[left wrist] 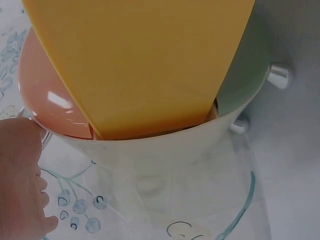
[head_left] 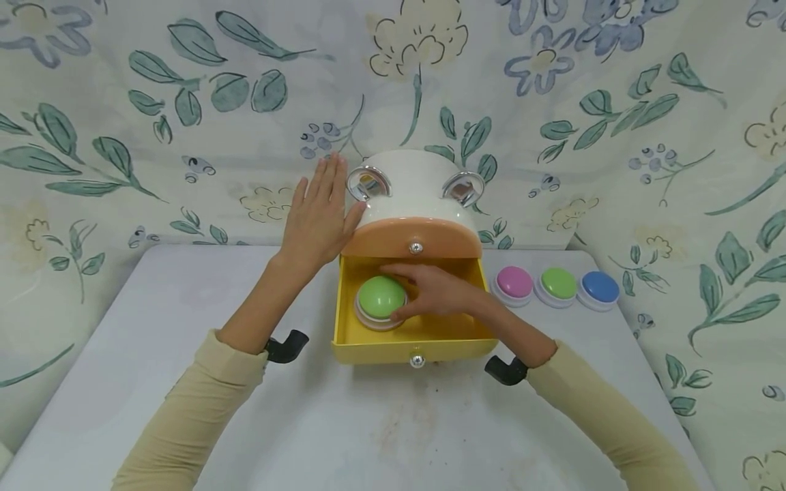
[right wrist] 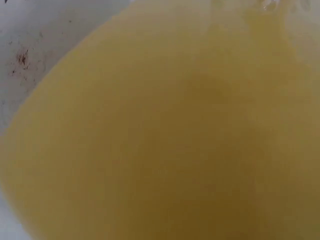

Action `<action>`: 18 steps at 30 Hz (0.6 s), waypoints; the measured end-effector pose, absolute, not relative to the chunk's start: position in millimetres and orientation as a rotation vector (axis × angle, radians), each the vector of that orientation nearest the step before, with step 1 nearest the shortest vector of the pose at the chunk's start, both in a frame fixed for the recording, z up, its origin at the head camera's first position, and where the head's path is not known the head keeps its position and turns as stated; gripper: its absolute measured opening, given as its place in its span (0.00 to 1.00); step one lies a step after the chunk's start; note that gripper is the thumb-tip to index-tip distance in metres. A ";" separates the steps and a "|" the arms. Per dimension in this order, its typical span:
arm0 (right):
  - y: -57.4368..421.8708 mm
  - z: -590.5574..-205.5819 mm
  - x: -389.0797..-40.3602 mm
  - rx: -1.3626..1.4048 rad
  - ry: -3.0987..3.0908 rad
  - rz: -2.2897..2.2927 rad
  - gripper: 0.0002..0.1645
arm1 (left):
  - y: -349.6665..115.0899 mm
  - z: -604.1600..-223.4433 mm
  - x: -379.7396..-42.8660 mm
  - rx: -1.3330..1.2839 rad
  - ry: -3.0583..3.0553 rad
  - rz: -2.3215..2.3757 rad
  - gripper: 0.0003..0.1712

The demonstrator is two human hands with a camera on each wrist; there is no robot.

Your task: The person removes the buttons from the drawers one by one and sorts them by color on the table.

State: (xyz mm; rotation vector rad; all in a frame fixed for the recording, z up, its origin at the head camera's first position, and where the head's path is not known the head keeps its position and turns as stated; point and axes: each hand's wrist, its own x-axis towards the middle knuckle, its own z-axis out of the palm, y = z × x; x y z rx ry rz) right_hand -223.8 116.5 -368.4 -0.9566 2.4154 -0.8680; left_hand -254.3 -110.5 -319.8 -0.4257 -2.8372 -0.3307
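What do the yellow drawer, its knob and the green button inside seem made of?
Yellow drawer: likely smooth plastic or painted metal, showing no grain. Knob: perhaps metal or glass, shiny, glinting. Green button: probably glossy plastic, dome catching light.

We can read no text, label, brand, number or sign in any of the three views: neither on the white cabinet, its yellow drawer and the green button inside it, nor on the row of three buttons, the table or the flowered cloth. In the right wrist view, the large yellow surface is blurred, so we cannot make out fine markings there.
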 end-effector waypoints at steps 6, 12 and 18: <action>115.3 -368.8 -226.7 -0.961 2.406 -0.810 0.51 | -109.6 -319.1 -253.6 -0.423 -2.839 -0.326 0.43; 112.8 -369.4 -228.0 -0.991 2.395 -0.756 0.51 | -109.8 -319.5 -253.9 -0.418 -2.839 -0.322 0.44; 113.1 -372.2 -228.6 -1.014 2.422 -0.759 0.47 | -109.9 -319.8 -254.5 -0.425 -2.838 -0.326 0.43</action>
